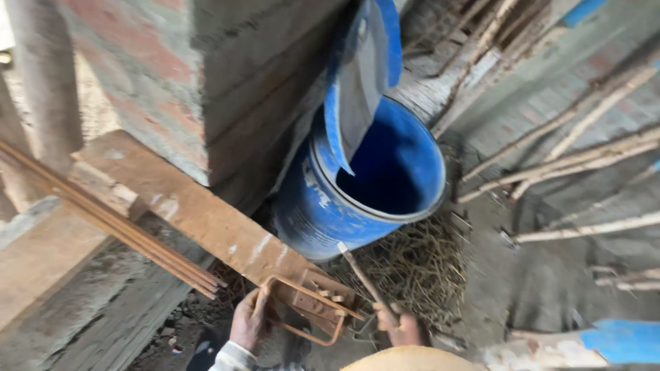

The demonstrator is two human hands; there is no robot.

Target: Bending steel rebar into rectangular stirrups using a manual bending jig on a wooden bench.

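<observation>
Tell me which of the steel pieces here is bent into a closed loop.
The rectangular steel ring held by the left hand; the rebar bundle on the plank runs straight.

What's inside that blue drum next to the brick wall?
The blue drum shows only its bare blue inner wall, in shadow. A bent blue sheet hangs over the rim and covers part of the opening; the bottom is out of sight.
</observation>
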